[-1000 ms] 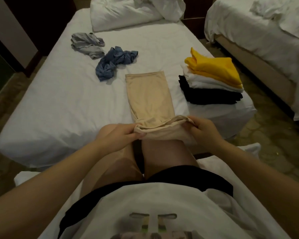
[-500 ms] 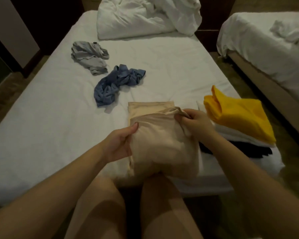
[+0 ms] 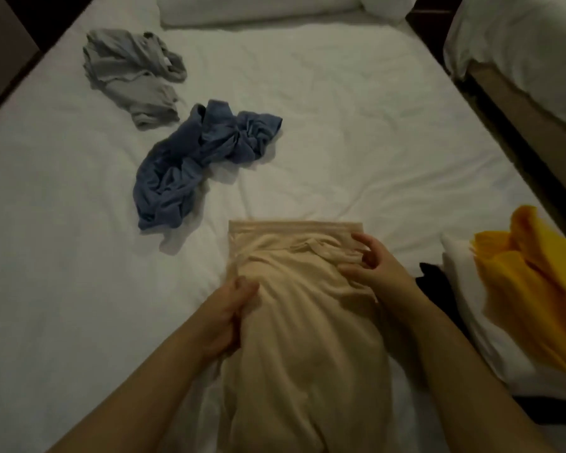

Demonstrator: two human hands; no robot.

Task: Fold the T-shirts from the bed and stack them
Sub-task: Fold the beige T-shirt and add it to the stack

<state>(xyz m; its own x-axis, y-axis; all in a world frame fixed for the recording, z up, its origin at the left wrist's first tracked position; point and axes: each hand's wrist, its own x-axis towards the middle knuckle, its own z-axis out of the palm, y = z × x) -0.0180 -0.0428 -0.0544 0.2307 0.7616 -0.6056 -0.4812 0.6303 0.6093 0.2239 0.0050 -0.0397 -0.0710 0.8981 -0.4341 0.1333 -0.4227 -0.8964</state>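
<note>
A beige T-shirt [image 3: 304, 322] lies folded lengthwise on the white bed [image 3: 356, 132], its near half doubled over toward the far hem. My left hand [image 3: 229, 315] grips its left edge. My right hand [image 3: 370, 266] pinches the folded-over end near the far right corner. A crumpled blue T-shirt [image 3: 190, 165] lies to the far left of it, and a crumpled grey T-shirt [image 3: 134, 76] lies beyond that. At the right edge stands a stack of folded shirts with a yellow one [image 3: 536, 289] on top, white and black ones beneath.
White pillows [image 3: 258, 8] lie at the head of the bed. A second bed [image 3: 520, 44] stands to the right across a narrow dark gap. The floor shows at the far left corner.
Both hands carried the near end of the beige T-shirt forward over its far half. The view has moved closer to the bed.
</note>
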